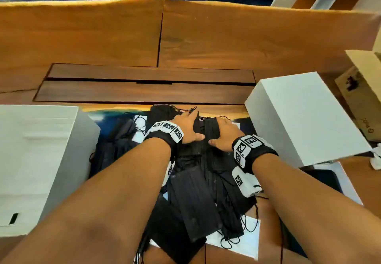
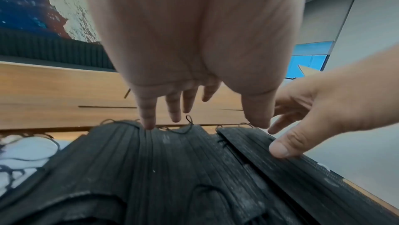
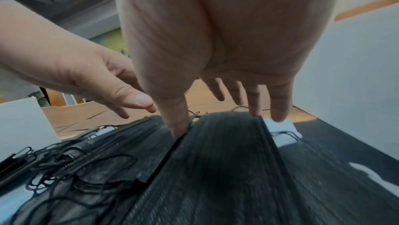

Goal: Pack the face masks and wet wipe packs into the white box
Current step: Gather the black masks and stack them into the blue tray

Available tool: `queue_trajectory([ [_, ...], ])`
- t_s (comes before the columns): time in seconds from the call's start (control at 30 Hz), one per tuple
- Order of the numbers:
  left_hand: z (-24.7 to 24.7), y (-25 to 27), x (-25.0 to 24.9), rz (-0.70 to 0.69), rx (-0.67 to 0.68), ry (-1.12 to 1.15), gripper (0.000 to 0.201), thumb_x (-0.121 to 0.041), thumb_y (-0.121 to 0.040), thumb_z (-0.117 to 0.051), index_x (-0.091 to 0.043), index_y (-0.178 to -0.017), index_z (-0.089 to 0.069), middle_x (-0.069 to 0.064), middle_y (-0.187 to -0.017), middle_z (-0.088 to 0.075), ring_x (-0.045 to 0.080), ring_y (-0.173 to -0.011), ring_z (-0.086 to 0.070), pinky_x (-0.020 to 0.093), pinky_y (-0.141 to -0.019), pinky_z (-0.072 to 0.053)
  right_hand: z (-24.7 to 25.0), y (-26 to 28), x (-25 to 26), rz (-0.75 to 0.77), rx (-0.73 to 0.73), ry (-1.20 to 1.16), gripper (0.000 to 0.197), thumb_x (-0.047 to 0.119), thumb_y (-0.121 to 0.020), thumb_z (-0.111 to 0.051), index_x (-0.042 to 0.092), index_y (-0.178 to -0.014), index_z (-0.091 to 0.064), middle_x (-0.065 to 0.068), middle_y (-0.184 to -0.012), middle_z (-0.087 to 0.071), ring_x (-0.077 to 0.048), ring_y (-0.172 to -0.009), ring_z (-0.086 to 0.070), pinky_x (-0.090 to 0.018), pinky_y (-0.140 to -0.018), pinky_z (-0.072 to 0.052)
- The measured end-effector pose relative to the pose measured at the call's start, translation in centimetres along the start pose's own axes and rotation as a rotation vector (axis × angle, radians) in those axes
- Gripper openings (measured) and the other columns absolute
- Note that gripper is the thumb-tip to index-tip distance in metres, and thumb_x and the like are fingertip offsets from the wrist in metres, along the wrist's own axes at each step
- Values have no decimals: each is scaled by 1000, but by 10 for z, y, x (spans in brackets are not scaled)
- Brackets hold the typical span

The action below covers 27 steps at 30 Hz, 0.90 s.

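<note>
The head view looks steeply down from above onto the table (image 1: 103,37). Each wrist view sits low and close, facing forward along its palm. All three share the masks (image 1: 198,191); each wrist view also catches the other hand.

masks (image 1: 198,191) on table (image 1: 103,37), between two boxes (image 1: 305,119)

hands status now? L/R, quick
Left hand: open, fingers straight, tips touching the pile of black face masks.
Right hand: open, thumb and fingers straddling a mask stack, not yet gripping.
</note>
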<state>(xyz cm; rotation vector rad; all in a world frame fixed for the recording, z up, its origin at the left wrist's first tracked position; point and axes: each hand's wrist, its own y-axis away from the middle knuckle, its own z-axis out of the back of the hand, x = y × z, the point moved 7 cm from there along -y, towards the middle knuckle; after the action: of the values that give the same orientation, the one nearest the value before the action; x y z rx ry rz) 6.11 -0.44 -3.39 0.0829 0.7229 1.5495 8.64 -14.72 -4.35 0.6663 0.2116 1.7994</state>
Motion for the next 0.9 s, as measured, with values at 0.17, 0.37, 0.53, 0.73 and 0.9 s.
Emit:
queue_trajectory([
  [0.17,-28,-12,-8,20,49,28,89,-56,-86,-61,-23,-154,-14,10,-152,-34,34,-138,-36,50,-106,-41,-7,-1,-24,-181,-33,40,90,49,-72,-77,16,-140,-29,-13,-139,-43,-39,-125,-47,-51,-97,-48],
  [0.37,-34,-13,-9,44,-25,83,78,-50,-89,-61,-19,-150,-24,11,-146,-38,33,-135,-38,50,-104,-43,-6,-4,-29,-295,-86,-67,83,41,-68,-84,13,-129,-35,-14,-124,-55,-36,-114,-56,-43,-89,-51],
  [0.53,-40,-14,-9,102,-85,375,65,-44,-91,-60,-14,-144,-35,9,-126,-57,27,-115,-57,41,-96,-49,1,1,-28,-295,-164,-255,50,24,-81,-74,13,-118,-43,-10,-107,-63,-34,-99,-63,-37,-78,-50],
  [0.73,-47,-10,-7,174,-86,657,68,-44,-89,-63,-10,-144,-41,8,-115,-67,24,-108,-63,42,-96,-52,8,13,-28,-252,-162,-322,18,25,-88,-65,18,-104,-63,-6,-101,-69,-27,-95,-65,-32,-76,-51],
  [0.9,-42,2,-15,172,-42,983,69,-45,-91,-62,-12,-146,-38,7,-129,-59,24,-115,-61,44,-95,-54,25,23,-13,-161,-209,-439,18,23,-90,-64,15,-107,-61,-2,-99,-66,-23,-96,-63,-35,-83,-52],
])
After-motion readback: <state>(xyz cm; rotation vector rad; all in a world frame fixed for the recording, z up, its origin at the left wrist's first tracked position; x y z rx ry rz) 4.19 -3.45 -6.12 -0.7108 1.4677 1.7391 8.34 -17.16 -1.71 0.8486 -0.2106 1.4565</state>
